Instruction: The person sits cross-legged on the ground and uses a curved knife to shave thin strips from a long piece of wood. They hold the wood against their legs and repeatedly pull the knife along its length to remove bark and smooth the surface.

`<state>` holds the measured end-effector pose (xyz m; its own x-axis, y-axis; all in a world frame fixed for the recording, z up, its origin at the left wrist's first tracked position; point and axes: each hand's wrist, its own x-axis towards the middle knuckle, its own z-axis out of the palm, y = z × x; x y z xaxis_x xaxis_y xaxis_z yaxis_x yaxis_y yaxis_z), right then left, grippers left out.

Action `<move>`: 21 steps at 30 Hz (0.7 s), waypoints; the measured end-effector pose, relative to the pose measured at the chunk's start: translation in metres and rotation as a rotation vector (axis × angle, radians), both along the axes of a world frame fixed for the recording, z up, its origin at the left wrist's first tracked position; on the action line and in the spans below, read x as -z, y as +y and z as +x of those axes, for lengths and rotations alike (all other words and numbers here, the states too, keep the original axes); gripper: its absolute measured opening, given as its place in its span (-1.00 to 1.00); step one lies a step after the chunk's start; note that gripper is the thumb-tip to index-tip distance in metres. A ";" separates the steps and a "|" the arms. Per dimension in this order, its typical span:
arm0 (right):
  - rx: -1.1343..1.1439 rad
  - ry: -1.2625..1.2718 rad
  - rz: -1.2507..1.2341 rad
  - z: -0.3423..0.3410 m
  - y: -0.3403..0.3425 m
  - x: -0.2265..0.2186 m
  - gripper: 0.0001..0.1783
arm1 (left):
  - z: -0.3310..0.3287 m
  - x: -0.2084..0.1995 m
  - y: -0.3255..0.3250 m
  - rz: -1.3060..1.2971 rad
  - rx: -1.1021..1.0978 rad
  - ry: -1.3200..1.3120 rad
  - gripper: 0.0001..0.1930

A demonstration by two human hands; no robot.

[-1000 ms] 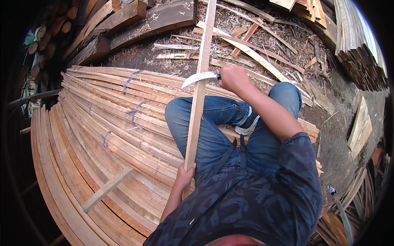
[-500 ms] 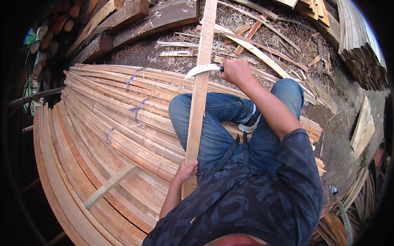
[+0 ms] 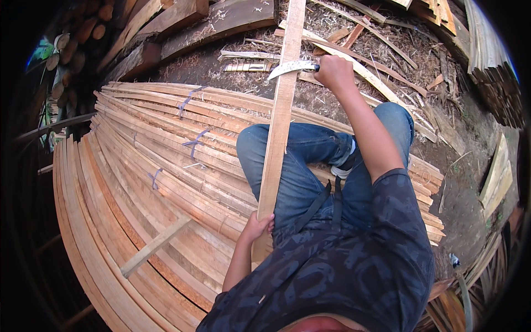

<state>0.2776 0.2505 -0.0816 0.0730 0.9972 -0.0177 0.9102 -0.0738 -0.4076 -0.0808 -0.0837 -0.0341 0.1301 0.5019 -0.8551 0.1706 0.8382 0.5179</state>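
Note:
A long, flat wooden plank [image 3: 281, 113] slants across my left thigh, its far end running out past the top of the view. Near its lower end, my left hand [image 3: 258, 226] is closed around the plank's edge beside my hip. My right hand [image 3: 336, 72] grips the dark handle of a knife with a curved, pale blade [image 3: 292, 67]. The blade lies across the upper part of the plank, its tip reaching past the left edge. Most of the handle is hidden inside my fist.
Bundles of long wooden strips [image 3: 160, 133] tied with purple bands lie under and left of my legs. A loose crosspiece [image 3: 155, 247] rests over them. Shavings and offcuts [image 3: 354, 55] cover the ground ahead. Heavy beams [image 3: 215, 25] lie far left, and stacked boards [image 3: 495, 61] stand far right.
My right hand and the knife have moved a little farther up the plank, away from my body. The whole view has shifted slightly. My left hand keeps its hold.

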 end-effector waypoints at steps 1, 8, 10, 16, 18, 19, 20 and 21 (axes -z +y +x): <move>0.008 -0.008 0.000 0.000 0.001 0.001 -0.73 | -0.002 0.000 0.001 0.000 0.010 -0.006 -0.80; 0.467 0.145 -0.080 0.087 0.025 0.008 -0.68 | -0.007 0.015 -0.012 0.119 0.044 0.098 -0.79; 0.408 0.108 0.023 0.072 0.018 -0.013 -0.67 | -0.017 0.019 -0.017 0.117 0.020 0.070 -0.79; 0.496 0.361 -0.043 0.064 -0.004 -0.013 -0.64 | -0.014 0.016 -0.005 0.100 0.080 -0.008 -0.82; 0.477 0.471 -0.065 0.064 -0.007 -0.009 -0.64 | -0.019 0.020 -0.009 0.124 0.057 -0.056 -0.82; 0.458 0.571 -0.081 0.066 -0.008 -0.005 -0.64 | -0.018 0.020 -0.006 0.119 0.060 -0.049 -0.82; 0.438 0.671 -0.096 0.068 -0.008 0.001 -0.64 | -0.016 0.019 -0.005 0.114 0.063 -0.043 -0.82; 0.558 1.109 -0.281 0.070 -0.010 0.005 -0.63 | -0.015 0.018 -0.003 0.108 0.066 -0.038 -0.83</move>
<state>0.3475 0.2400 -0.0870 0.2901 0.7881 -0.5429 -0.0894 -0.5425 -0.8353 -0.0958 -0.0862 -0.0517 0.1971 0.5804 -0.7901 0.2021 0.7646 0.6120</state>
